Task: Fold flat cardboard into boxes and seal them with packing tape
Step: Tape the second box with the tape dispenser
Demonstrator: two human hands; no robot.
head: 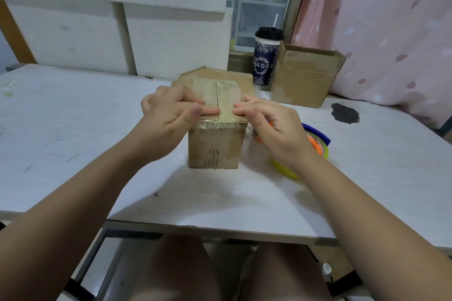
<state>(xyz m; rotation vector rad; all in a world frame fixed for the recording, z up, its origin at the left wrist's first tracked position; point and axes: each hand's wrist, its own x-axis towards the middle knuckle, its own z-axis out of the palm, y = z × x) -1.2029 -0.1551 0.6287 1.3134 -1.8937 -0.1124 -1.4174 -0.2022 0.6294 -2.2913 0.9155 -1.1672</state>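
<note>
Looking down at a white worktop (pixel 73 117) with a small closed cardboard box (pixel 216 146) standing upright at its middle. Along the top of the box, clear packing tape (pixel 227 95) over the centre seam, folded a short way down the near face and wrinkled there.

Left grip (pixel 171 115) resting on the top of the box from its left side, fingers loosely bent across the flap, thumb tip pressed flat just beside the seam, nothing clasped. Right grip (pixel 274 122) reaching in from the right side of the box, bent fingers (pixel 241 111) pressed tip-down on the tape just right of the seam, likewise closed round nothing. Both slightly blurred.

Just right of the box, partly hidden behind the right wrist, a tape roll (pixel 318 145) in blue, orange and yellow-green lying on the worktop. Directly behind the box, a flat sheet of cardboard (pixel 212 72); touching or just apart, impossible to tell.

Further back and right of the box, a tall dark-blue cup (pixel 265 61) with black lid and white straw, and beside that an open carton (pixel 305 76) of brown cardboard. Well off to the right of the box, a dark stain (pixel 344 112) on the worktop, and beyond it a pink curtain (pixel 391 32)
</note>
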